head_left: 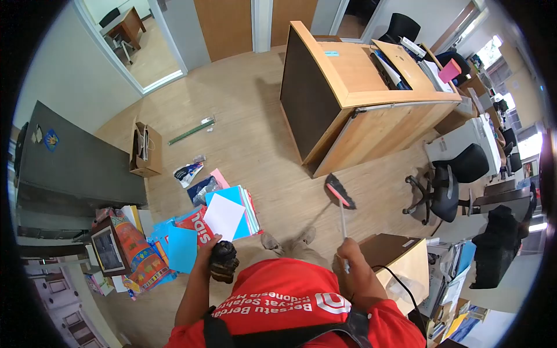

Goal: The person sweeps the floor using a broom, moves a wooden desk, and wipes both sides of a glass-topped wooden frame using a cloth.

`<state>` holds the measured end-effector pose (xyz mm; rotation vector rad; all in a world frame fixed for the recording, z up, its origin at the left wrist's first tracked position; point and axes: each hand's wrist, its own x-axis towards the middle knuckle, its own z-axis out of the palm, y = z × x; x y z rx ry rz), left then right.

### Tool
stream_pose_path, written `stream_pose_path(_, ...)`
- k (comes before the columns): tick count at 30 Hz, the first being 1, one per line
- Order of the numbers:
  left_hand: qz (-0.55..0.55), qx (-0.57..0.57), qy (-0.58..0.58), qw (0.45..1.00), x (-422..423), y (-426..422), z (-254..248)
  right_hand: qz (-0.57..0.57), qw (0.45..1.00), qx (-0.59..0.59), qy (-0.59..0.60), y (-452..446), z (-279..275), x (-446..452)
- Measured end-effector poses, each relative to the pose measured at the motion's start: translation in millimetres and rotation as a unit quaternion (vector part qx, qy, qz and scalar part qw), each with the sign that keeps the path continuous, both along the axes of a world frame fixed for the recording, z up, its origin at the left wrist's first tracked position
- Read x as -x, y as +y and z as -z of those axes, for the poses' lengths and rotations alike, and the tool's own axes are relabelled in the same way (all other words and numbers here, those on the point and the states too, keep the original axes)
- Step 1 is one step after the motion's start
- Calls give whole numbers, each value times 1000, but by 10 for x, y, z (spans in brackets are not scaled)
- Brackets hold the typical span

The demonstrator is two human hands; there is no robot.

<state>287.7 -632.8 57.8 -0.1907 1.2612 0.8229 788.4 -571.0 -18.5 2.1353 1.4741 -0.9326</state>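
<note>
My right hand (348,249) is wrapped round the pale handle of a broom (339,194), whose dark bristles and pink head rest on the floor ahead of me. At the left, my left hand (210,245) is closed beside a dark, shiny bundle (223,261); what it grips is hard to make out. Just beyond that hand lie a white sheet (224,216), a blue sheet (182,249) and a stack of coloured papers (246,209).
A wooden counter (342,98) stands ahead, with a black office chair (447,180) to its right. A paper bag (146,149), a green strip (191,132) and plastic packets (188,173) are on the floor. A dark cabinet (81,162) is at left, a box (400,255) at right.
</note>
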Motion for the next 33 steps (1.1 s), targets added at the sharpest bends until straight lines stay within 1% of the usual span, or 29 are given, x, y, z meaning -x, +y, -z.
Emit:
stream_pose_path(1,5,-8,46,999,-10,49,67,-1,1000,26,10,33,-3,185)
stream_pose_path(2,11,-16,91,996,0,77,115,1,999,27,18,49,-43,340)
stream_pose_path(4,25,-13,81,996,-77,231,-69,-32,986,110,122,128,-380,635)
stream_pose_path(5,36,-11,64,997,-118,267,-123,-30,986,110,123,143,-380,729)
stream_pose_path(6,38,-34,71,996,-135,263,-71,-2,980,102,168,149,-379,806)
stream_pose_path(7,39,-34,71,996,-177,290,-100,25,972,93,212,188,-417,880)
stream_pose_path(8,64,-37,48,996,-233,338,-126,24,973,93,212,270,-470,930)
stream_pose_path(9,86,-37,25,995,-299,347,-167,72,958,77,268,350,-622,991)
stream_pose_path(10,80,-33,26,996,-379,328,-228,119,937,63,324,366,-727,1029)
stream_pose_path(11,67,-58,46,995,-465,325,-290,114,937,67,324,351,-759,1017)
stream_pose_path(12,52,-83,65,993,-506,317,-315,161,924,66,341,352,-781,966)
stream_pose_path(13,46,-80,65,994,-504,286,-298,206,910,66,355,347,-825,905)
stream_pose_path(14,36,-76,93,992,-493,242,-260,199,905,76,369,325,-905,834)
stream_pose_path(15,25,-73,120,990,-473,207,-205,194,906,81,367,290,-981,793)
stream_pose_path(16,18,-71,120,990,-386,135,-82,152,927,60,337,233,-1051,757)
stream_pose_path(18,27,-50,49,997,-161,-60,176,65,963,7,263,107,-1165,734)
stream_pose_path(19,20,-48,47,998,-147,-109,114,59,964,10,261,1,-1039,665)
stream_pose_path(20,16,-42,53,998,-136,-145,-20,-47,971,-96,213,-88,-817,577)
stream_pose_path(21,13,-36,59,998,-125,-167,-91,-152,954,-202,162,-92,-599,534)
stream_pose_path(22,7,-38,58,998,-124,-186,-60,-158,953,-203,161,-4,-455,563)
stream_pose_path(24,-10,-20,60,998,-118,-227,67,-37,973,-101,206,257,-148,695)
stream_pose_path(26,-11,-41,52,998,-133,-237,223,18,961,-33,273,647,397,807)
stream_pose_path(27,-7,-55,46,997,-128,-253,292,5,961,-17,276,778,400,935)
stream_pose_path(28,17,-43,57,997,-101,-270,342,-7,960,-2,279,915,396,1091)
stream_pose_path(29,22,-45,58,997,-83,-269,343,-2,960,-5,281,1013,275,1203)
stream_pose_path(31,16,-17,93,995,-89,-240,237,36,951,-1,307,1058,-95,1279)
stream_pose_path(33,10,-30,75,997,-65,-225,76,65,950,-10,305,1002,-233,1106)
